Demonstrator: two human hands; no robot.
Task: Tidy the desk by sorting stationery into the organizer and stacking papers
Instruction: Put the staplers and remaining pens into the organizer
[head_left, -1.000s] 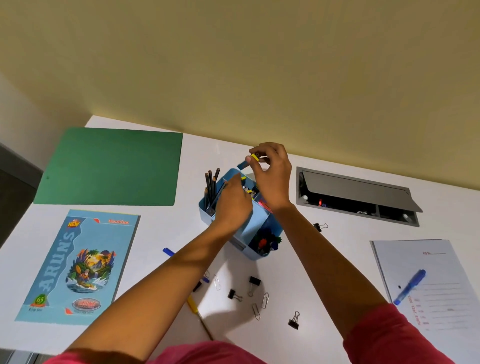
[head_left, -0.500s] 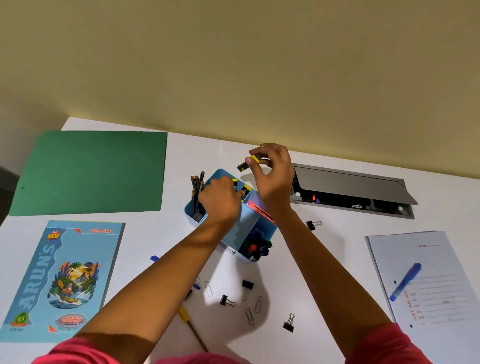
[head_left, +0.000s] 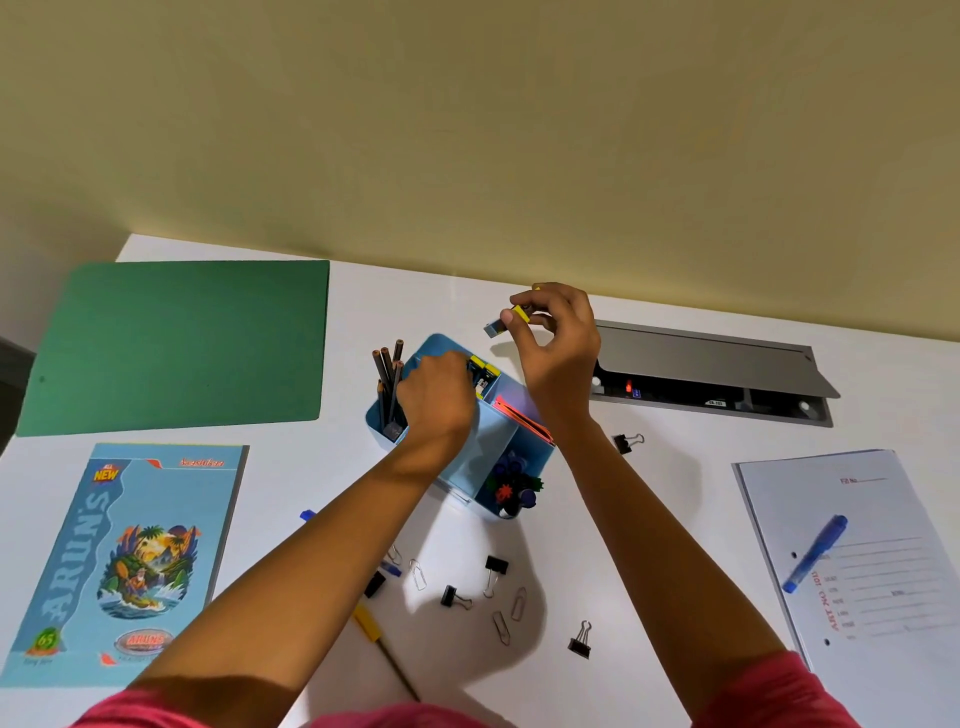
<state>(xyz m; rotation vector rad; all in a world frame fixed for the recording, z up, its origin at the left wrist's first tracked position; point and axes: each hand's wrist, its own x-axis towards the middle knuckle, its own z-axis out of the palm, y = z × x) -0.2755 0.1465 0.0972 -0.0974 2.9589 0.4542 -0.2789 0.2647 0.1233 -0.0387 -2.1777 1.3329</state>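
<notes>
A blue desk organizer (head_left: 470, 462) stands mid-desk, holding dark pencils (head_left: 389, 384), orange sticky notes (head_left: 522, 418), coloured push pins (head_left: 514, 488) and yellow-and-black items (head_left: 485, 371) in a back compartment. My left hand (head_left: 436, 400) reaches into that back compartment with curled fingers, and its grip is hidden. My right hand (head_left: 558, 343) hovers just behind the organizer, pinching a small yellow-and-grey item (head_left: 506, 321). A white lined file sheet (head_left: 883, 519) with a blue pen (head_left: 815, 553) on it lies at the right.
A green folder (head_left: 176, 343) and a blue notebook (head_left: 130, 561) lie at the left. Binder clips (head_left: 496, 566) and paper clips (head_left: 501, 626) are scattered near me. A yellow-capped pen (head_left: 384, 644) lies under my left arm. An open grey cable tray (head_left: 711, 374) sits at the back right.
Both hands stay at the organizer with the same hold on the small item. Only my view has shifted a little.
</notes>
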